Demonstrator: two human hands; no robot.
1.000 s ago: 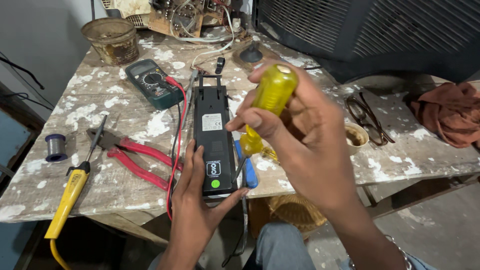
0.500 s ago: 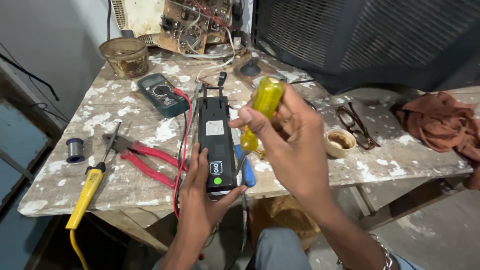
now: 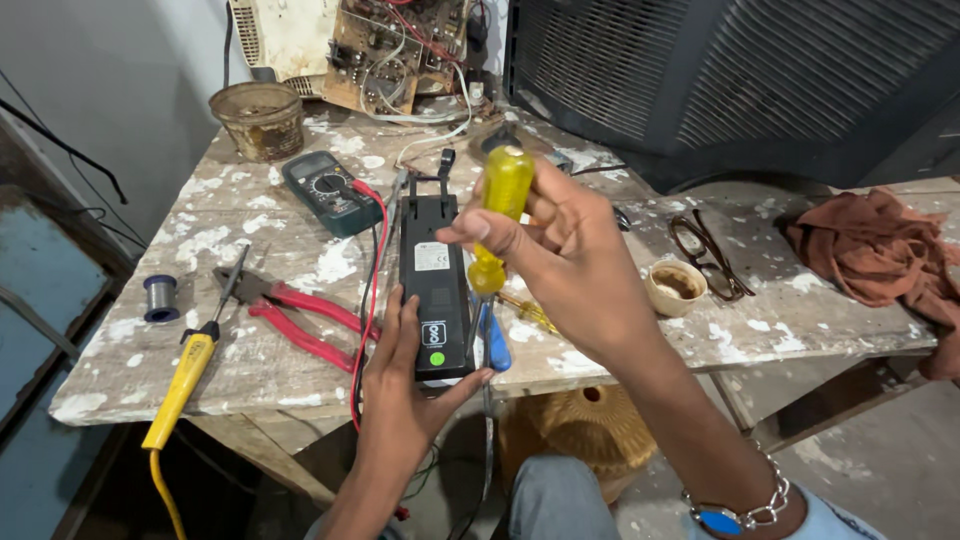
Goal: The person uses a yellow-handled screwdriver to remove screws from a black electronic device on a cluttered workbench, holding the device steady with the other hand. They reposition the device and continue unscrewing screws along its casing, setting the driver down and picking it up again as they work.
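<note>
My right hand (image 3: pixel 565 255) grips a screwdriver with a clear yellow handle (image 3: pixel 503 195), held upright above a long black device (image 3: pixel 432 275) that lies on the paint-spattered wooden table (image 3: pixel 260 360). The shaft points down toward the device's right edge. My left hand (image 3: pixel 400 385) cups the near end of the black device from below and the side. A blue-handled tool (image 3: pixel 494 345) lies beside the device on its right.
Red-handled pliers (image 3: pixel 295 320), a yellow soldering iron (image 3: pixel 185 375) and a solder spool (image 3: pixel 160 297) lie at left. A multimeter (image 3: pixel 330 190) with red lead, a rusty tin (image 3: pixel 258 120) and circuit board (image 3: pixel 400 50) stand behind. Glasses (image 3: pixel 705 255), small cup (image 3: pixel 675 287) and brown cloth (image 3: pixel 870 245) at right.
The camera has shifted slightly, and my right hand with the yellow screwdriver has lowered toward the device's right edge. My left hand keeps its hold on the device.
</note>
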